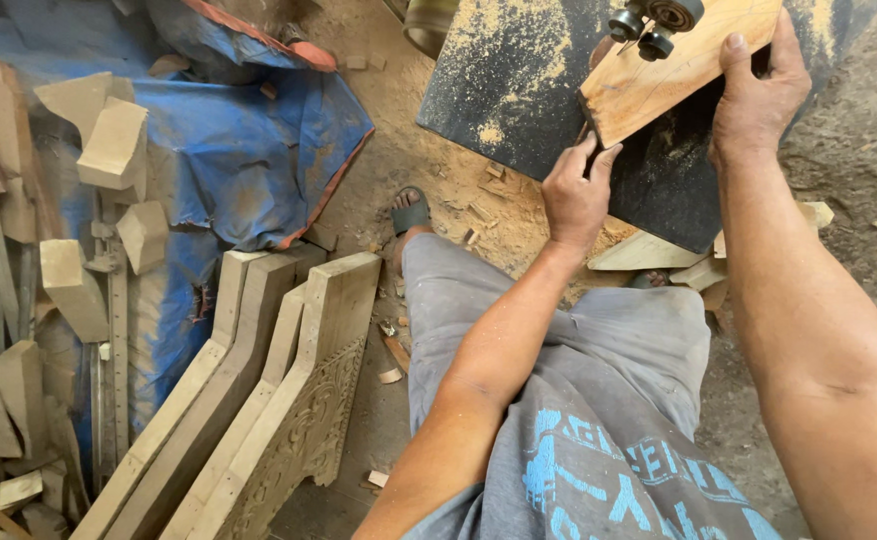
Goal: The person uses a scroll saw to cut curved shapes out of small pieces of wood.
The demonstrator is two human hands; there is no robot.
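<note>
A flat wooden board (674, 70) lies on the dark, sawdust-covered saw table (519, 80). My left hand (576, 195) grips the board's near corner. My right hand (759, 85) presses on its right edge, thumb on top. The black blade-guide rollers (654, 22) sit over the board's far end. My knees in grey trousers (599, 400) are below, and one foot in a dark sandal (411, 212) rests on the dirt floor.
Several carved and shaped wooden pieces (289, 400) lean at lower left. Rough wood blocks (109, 140) lie on a blue tarp (249, 150) at left. Offcuts (659, 255) and chips are scattered on the dirt floor under the table.
</note>
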